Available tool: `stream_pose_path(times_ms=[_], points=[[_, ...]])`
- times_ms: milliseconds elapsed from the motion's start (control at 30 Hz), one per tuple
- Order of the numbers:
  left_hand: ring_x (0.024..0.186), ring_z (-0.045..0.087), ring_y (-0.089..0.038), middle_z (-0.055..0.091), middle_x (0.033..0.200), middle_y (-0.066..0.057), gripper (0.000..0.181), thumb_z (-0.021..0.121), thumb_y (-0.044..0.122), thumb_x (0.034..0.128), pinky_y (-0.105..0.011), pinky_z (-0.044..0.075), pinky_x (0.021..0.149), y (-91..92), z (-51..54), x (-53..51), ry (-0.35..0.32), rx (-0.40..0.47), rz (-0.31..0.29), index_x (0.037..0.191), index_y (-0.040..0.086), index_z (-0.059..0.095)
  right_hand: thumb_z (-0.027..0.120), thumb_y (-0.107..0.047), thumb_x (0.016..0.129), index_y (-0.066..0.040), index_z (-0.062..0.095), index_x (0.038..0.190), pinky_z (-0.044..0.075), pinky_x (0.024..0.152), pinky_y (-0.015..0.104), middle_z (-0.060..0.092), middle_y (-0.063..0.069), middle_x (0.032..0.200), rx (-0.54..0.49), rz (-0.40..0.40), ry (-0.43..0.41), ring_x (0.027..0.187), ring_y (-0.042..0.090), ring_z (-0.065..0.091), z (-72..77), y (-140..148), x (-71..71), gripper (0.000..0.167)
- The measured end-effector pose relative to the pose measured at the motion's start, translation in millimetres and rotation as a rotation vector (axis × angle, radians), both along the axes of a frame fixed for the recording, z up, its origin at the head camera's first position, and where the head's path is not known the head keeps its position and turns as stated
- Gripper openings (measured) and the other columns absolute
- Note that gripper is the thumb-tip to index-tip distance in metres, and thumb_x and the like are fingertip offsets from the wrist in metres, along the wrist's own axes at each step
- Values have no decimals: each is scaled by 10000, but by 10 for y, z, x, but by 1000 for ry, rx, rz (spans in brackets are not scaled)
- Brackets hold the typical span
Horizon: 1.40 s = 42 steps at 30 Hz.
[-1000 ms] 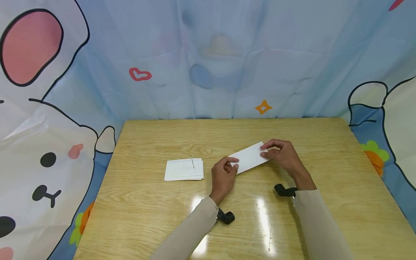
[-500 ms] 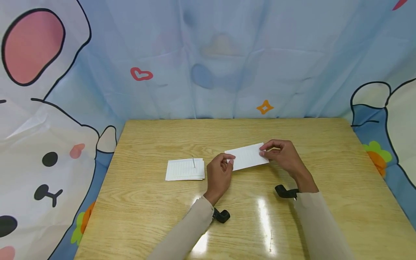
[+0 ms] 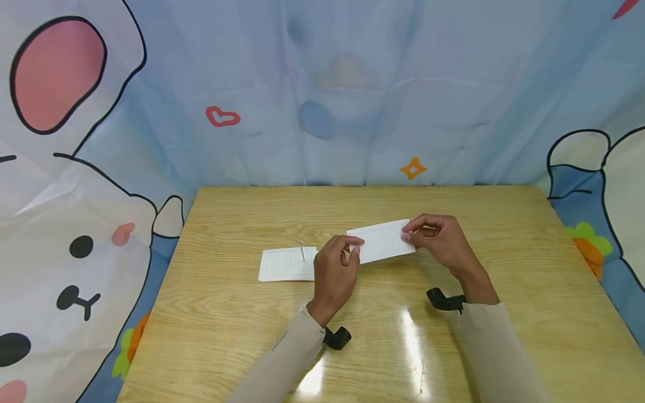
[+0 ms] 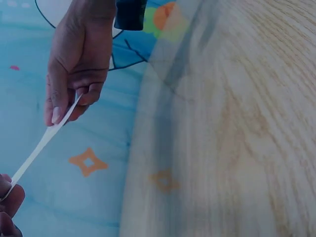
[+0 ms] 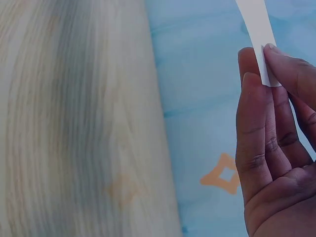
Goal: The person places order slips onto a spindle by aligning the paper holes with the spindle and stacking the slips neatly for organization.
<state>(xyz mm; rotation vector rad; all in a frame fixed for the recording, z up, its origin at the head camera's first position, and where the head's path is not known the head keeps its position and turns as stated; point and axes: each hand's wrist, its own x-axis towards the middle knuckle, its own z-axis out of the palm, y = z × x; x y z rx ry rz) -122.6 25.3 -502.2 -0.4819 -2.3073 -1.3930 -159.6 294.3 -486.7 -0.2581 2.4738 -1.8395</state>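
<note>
Both hands hold a white lined paper card (image 3: 383,242) above the table, one at each end. At its left end the left hand (image 3: 335,274) pinches it between thumb and fingers. The right hand (image 3: 443,240) pinches the opposite end the same way. The left wrist view shows the card (image 4: 37,150) nearly edge-on, stretched between the two hands. Thumb and fingertips of the right hand (image 5: 276,128) meet on the card's end in the right wrist view. Left of the left hand, a small stack of lined paper cards (image 3: 286,265) lies on the table, partly hidden by that hand.
A thin grey stick-like thing (image 3: 302,252) appears on the card stack; its kind is unclear. The wooden table (image 3: 227,336) reaches back to a blue patterned curtain (image 3: 353,112). Black wrist-worn devices (image 3: 337,338) sit at both wrists.
The card's lined face has turned into view, and its tilt is flatter. The left hand has shifted left and slightly up, now covering the stack's right edge. The right hand keeps nearly the same place.
</note>
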Motion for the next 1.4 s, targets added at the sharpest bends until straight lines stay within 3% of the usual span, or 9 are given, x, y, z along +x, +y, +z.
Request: stream_pose_path(times_ms=[200, 467, 967, 1400], points=[[607, 437, -42, 692, 864, -30, 144, 682, 68, 1012, -178, 363, 572, -65, 160, 51, 52, -10, 7, 1106, 106, 784, 796, -112, 959, 53, 758, 1083, 606, 708, 308, 786, -17, 1034, -20, -13, 7, 776, 148, 749, 104, -75, 28, 210], [614, 444, -75, 692, 858, -29, 151, 688, 54, 1005, -174, 352, 579, -171, 290, 88, 85, -37, 29, 1109, 100, 788, 795, -99, 957, 60, 754, 1075, 610, 707, 319, 778, -16, 1007, -34, -7, 40, 766, 154, 742, 216, -180, 47, 202], [612, 447, -122, 689, 854, -40, 157, 692, 43, 1004, -208, 357, 580, -405, 434, 113, 109, -36, 69, 1114, 93, 793, 806, -107, 949, 23, 772, 1037, 595, 685, 301, 788, -23, 979, -39, 6, 97, 739, 168, 725, 408, -424, 50, 160], [590, 476, -198, 648, 808, -32, 177, 708, 25, 983, -235, 385, 580, -638, 508, 135, 113, -10, 123, 1105, 113, 802, 811, -84, 940, 14, 773, 1001, 592, 665, 292, 780, -8, 964, -76, 47, 147, 726, 168, 715, 455, -681, 11, 122]])
